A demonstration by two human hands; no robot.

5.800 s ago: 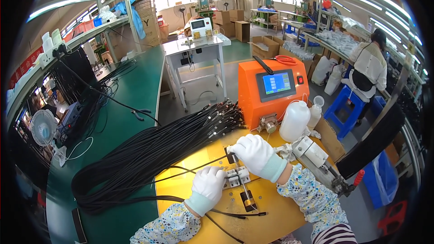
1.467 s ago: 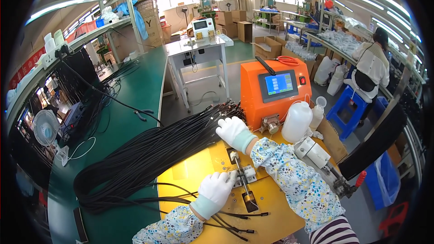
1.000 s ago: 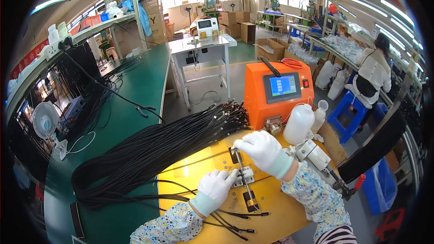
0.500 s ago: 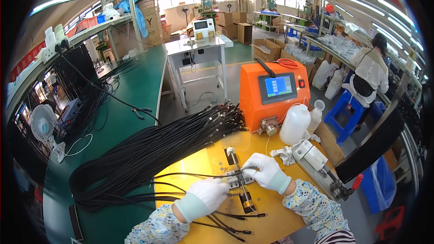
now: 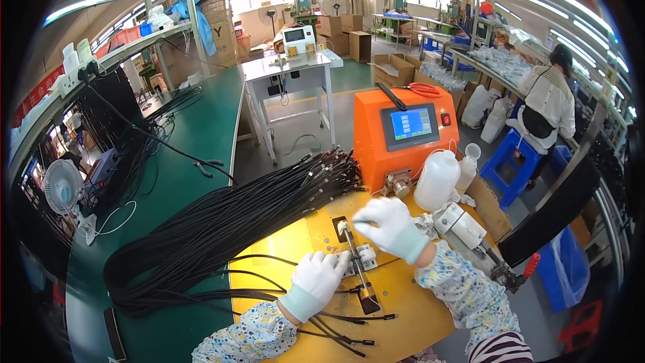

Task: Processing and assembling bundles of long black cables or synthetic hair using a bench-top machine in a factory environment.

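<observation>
Head view gives me a black cable running from the left over the yellow table into the left grip, which is clasped on it at the metal fixture. Right of there, the right grip has curled fingers; blur stops me telling whether it clasps anything. Several cable ends lie on the near side. Farther off I see a thick cable bundle left, an orange machine and white bottle right.
</observation>
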